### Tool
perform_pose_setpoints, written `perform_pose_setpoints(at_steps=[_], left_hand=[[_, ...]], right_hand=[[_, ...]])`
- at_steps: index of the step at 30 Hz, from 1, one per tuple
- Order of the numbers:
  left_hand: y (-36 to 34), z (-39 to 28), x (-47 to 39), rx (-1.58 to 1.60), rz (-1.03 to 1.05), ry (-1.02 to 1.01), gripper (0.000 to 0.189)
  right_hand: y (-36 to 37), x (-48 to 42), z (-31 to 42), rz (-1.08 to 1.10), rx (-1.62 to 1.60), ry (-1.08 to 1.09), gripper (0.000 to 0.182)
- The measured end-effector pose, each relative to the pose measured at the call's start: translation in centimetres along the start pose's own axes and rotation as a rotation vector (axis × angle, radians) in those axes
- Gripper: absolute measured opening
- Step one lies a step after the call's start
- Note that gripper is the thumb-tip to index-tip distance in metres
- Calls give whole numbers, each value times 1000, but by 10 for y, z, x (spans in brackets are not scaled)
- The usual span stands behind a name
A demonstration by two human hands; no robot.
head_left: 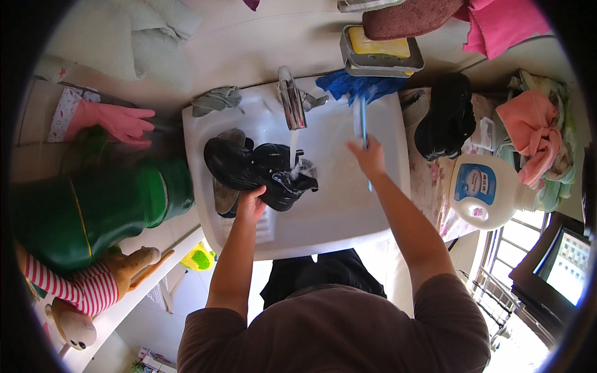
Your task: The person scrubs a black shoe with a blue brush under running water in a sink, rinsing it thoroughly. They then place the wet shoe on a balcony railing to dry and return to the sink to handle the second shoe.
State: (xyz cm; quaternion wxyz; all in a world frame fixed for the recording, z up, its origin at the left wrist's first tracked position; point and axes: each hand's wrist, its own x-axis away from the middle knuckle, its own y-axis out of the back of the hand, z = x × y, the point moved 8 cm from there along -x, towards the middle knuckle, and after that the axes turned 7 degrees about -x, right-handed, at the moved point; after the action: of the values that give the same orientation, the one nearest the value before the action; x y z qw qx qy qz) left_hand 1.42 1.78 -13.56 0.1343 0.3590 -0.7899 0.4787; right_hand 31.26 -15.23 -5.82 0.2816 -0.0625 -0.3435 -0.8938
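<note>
My left hand (252,205) grips a wet black shoe (228,163) over the left side of a white sink (336,205). Water (293,144) from the chrome tap (291,105) runs into the shoe's opening. Greyish flat pieces (225,198), perhaps insoles, lie partly hidden beneath it. Over the sink's right side, my right hand (371,158) holds a slim brush (363,119) by its light blue handle. The far end of the brush is close to a crumpled blue plastic bag (345,86) on the back rim; I cannot tell whether they touch.
A grey cloth (217,100) lies on the back left corner. Behind the sink sits a soap box (382,46). To the right are another black shoe (445,116) and a detergent jug (485,191). Leftward stand a green container (107,210) and a pink rubber glove (112,119).
</note>
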Motion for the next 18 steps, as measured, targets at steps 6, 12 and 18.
perform_pose_setpoints(at_steps=[6, 12, 18], left_hand=[[-17, 18, -12, -29, 130, 9, 53], [-15, 16, -14, 41, 141, -13, 48], [-18, 8, -25, 165, 189, 21, 49]], right_hand=[[-58, -61, 82, -48, -614, -72, 29], [-63, -31, 98, -180, -403, 191, 19], [-72, -28, 77, -61, -599, 130, 31]])
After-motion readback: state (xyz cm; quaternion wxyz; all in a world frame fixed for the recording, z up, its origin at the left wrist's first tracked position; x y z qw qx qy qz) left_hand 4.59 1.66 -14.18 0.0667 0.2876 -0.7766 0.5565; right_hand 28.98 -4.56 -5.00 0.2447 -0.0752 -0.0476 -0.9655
